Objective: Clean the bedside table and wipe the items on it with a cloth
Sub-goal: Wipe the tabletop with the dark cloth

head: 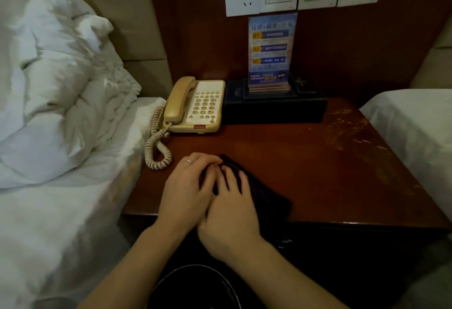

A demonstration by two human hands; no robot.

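Here both hands [208, 198] press flat, gripping nothing, on the cloth [264, 191]; a far-left sweep could snag the phone cord [156, 147]

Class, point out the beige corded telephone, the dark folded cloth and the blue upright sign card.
Beige corded telephone [205, 106]: head view, on its keypad.
Dark folded cloth [266, 195]: head view, on its uncovered right part.
Blue upright sign card [271, 47]: head view, on its printed face.
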